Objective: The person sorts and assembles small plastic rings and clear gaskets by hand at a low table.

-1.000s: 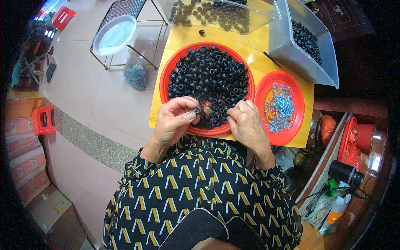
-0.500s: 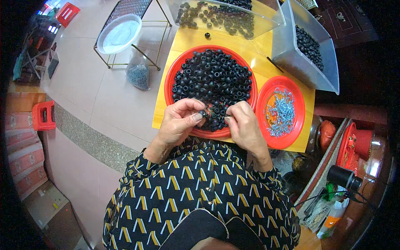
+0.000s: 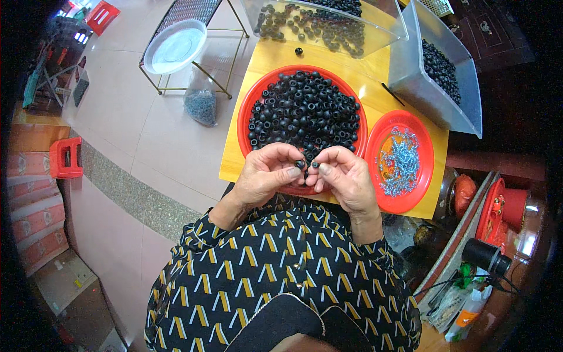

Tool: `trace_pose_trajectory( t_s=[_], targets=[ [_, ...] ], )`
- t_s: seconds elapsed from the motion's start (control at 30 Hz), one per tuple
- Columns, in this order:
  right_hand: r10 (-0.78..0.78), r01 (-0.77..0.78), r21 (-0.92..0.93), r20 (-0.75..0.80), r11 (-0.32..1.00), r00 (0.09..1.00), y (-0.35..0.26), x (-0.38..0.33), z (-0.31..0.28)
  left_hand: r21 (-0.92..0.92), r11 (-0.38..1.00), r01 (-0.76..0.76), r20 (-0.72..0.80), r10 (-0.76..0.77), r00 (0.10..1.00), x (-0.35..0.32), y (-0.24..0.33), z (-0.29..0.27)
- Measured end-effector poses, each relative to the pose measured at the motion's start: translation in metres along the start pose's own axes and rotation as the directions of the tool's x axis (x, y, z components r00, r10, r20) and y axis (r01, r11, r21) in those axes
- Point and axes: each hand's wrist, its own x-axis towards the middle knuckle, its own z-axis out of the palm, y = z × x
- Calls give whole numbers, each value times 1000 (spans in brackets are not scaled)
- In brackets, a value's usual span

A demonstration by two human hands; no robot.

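Over the near edge of a large round red tray [image 3: 242, 120], my two hands meet close together. My left hand [image 3: 262, 178] pinches a black hollow rounded piece [image 3: 299, 164] between thumb and forefinger. Opposite it, my right hand [image 3: 352, 185] pinches a small dark piece [image 3: 315, 165]; its exact kind is too small to tell. The tray holds a heap of similar black hollow pieces [image 3: 302, 108]. To its right, a smaller red plate [image 3: 425, 161] carries small shiny bluish clear pieces [image 3: 400, 164].
A clear bin [image 3: 328, 26] with black pieces is at the table's far side, another [image 3: 404, 70] at the right. A short black stick [image 3: 392, 94] lies on the yellow table [image 3: 375, 70]. Left of it, a rack holds a white basin [image 3: 176, 47] above a clear bag [image 3: 200, 105].
My right hand has risen from the heap beside my left hand, now with a small dark piece in its pinch. My left hand has shifted slightly right, still holding its black piece.
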Motion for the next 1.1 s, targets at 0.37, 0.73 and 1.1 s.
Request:
trace_pose_trajectory(
  t_s=[0.37, 0.73, 1.1],
  targets=[
    [-41, 41, 21, -11, 999, 999, 7, 2, -2, 191, 981, -34, -49, 44, 998, -1, 0, 6],
    [-29, 23, -76, -74, 997, 997, 0, -7, 7, 441, 871, -219, 85, 202, 976, -2, -2, 3],
    [70, -66, -180, 21, 982, 997, -2, -7, 1, 682, 661, -312, 196, 245, 949, -3, 3, 6]
  ],
)
